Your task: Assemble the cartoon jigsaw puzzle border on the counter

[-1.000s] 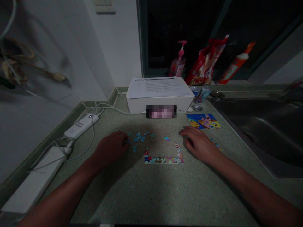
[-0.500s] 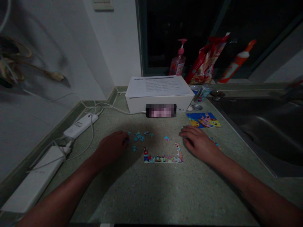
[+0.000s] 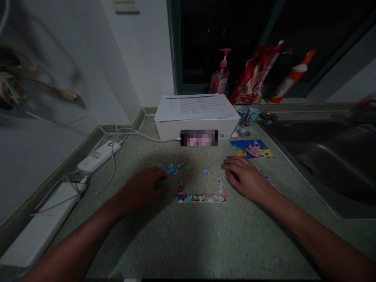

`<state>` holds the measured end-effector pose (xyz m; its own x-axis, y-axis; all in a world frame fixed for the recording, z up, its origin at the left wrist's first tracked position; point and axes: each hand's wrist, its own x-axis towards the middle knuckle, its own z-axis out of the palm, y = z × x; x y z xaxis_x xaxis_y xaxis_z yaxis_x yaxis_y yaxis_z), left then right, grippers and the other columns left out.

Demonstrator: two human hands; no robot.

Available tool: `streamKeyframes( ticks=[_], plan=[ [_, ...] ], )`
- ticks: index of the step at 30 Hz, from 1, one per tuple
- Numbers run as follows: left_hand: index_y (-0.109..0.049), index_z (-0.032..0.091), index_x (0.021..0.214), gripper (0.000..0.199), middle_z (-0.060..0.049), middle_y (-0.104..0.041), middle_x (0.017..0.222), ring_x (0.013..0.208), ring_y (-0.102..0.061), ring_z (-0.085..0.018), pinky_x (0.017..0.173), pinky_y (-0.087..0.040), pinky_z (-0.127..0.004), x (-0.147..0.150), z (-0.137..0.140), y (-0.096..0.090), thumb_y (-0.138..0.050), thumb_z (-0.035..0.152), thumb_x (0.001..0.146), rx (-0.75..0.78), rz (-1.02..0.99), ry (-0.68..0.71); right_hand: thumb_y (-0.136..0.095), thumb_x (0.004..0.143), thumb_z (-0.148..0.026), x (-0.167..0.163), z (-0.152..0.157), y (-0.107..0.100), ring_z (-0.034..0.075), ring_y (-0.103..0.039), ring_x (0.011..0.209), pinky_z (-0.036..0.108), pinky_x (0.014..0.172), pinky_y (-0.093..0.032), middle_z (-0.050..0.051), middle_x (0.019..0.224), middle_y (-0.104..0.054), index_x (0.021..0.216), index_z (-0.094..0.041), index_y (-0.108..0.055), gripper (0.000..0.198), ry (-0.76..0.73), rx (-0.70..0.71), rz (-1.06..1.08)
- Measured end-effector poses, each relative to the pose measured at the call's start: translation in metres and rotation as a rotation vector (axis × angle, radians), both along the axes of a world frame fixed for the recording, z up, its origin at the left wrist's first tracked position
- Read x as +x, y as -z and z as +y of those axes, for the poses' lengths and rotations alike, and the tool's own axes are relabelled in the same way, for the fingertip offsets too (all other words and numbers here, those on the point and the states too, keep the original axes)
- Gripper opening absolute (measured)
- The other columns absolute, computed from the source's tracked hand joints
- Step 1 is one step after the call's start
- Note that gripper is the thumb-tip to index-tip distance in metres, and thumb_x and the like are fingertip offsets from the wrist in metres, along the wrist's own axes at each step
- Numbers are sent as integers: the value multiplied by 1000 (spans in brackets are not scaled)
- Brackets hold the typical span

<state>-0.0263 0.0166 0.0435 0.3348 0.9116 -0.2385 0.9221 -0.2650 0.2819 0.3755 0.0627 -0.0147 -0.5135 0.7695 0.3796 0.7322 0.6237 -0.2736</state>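
Note:
My left hand [image 3: 144, 186] hovers low at the left of the loose blue jigsaw pieces [image 3: 172, 170], thumb and fingers apart. Its fingertips are right by a single blue jigsaw piece [image 3: 165, 183], which they partly cover; whether they touch it I cannot tell. A partly joined jigsaw frame [image 3: 202, 197] lies in front, with a bottom row and two short sides. One pink-and-blue piece [image 3: 206, 171] lies above its open middle. My right hand [image 3: 248, 178] rests palm down on the counter, fingers stretched out and holding nothing. More pieces [image 3: 268, 180] show partly behind it.
A colourful picture card [image 3: 252, 149] lies beyond my right hand. At the back stands a white box [image 3: 196, 123] with a phone [image 3: 199, 138] leaning on it. Power strips [image 3: 44, 223] and cables line the left wall; a sink [image 3: 317, 164] is at the right.
My left hand has moved slightly right and nearer to me, its fingers coming over the single blue piece and its thumb spreading. My right hand has stayed in place.

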Motion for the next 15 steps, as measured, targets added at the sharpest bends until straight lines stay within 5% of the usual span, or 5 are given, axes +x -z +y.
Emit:
streamKeyframes(
  ticks=[10, 15],
  plan=[
    [-72, 23, 117, 21, -11, -74, 120, 109, -72, -30, 94, -54, -44, 3, 0, 4, -63, 29, 98, -25, -3, 28, -59, 100, -18, -1, -1, -2, 37, -69, 133, 64, 114, -58, 15, 130, -79, 129, -22, -74, 33, 30, -20, 11],
    [-72, 25, 112, 20, -10, -75, 118, 105, -72, -30, 92, -55, -45, 2, 1, 6, -61, 30, 96, -24, -22, 25, -58, 102, -17, -1, -1, -2, 36, -70, 133, 64, 115, -57, 12, 125, -81, 114, -25, -77, 23, -9, -8, -11]
  ],
)
